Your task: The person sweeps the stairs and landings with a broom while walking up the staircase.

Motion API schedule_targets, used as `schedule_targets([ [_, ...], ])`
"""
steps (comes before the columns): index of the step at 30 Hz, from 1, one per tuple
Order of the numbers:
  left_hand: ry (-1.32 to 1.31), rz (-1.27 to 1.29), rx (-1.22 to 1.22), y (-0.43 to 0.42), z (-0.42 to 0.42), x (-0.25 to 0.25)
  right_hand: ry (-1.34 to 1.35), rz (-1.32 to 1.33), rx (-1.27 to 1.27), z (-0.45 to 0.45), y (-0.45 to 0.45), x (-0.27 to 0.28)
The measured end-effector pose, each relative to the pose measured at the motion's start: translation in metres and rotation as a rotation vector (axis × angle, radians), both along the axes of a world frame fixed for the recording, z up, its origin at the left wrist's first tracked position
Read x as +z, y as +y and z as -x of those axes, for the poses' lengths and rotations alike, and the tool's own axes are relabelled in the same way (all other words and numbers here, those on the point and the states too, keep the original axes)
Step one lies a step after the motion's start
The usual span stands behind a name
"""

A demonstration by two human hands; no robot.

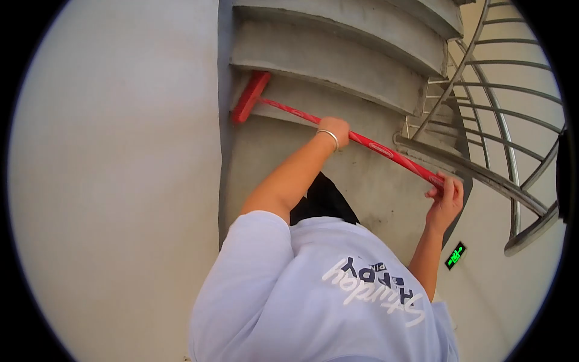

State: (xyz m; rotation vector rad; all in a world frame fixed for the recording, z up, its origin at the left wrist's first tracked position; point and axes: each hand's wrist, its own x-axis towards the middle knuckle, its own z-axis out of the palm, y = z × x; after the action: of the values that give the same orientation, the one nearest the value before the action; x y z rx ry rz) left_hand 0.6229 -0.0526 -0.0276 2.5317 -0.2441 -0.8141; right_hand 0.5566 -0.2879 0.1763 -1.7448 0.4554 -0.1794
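A red broom (380, 148) lies slantwise across the view, its long handle running from upper left down to the right. Its red head (250, 98) is on a grey stair step at the left, close to the wall. My left hand (335, 131), with a silver bangle at the wrist, is wrapped round the middle of the handle. Near the handle's upper end, my right hand (445, 199) grips it with curled fingers. The bristles' contact with the step is hard to make out.
Curved concrete stairs (338, 54) rise ahead. A pale wall (114, 169) with a dark grey skirting band (225, 139) runs along the left. Metal railings (506, 114) stand at the right, and a green lit exit sign (456, 256) is on the lower right wall.
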Motion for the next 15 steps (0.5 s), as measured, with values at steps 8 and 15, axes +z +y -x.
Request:
schedule_targets([
  [8, -0.097, 0.057, 0.053, 0.01, 0.07, 0.025, -0.033, 0.072, 0.057, 0.061, -0.002, 0.028],
  [15, -0.017, 0.049, -0.216, -0.004, 0.082, 0.003, 0.015, 0.044, -0.102, 0.143, 0.021, 0.023],
])
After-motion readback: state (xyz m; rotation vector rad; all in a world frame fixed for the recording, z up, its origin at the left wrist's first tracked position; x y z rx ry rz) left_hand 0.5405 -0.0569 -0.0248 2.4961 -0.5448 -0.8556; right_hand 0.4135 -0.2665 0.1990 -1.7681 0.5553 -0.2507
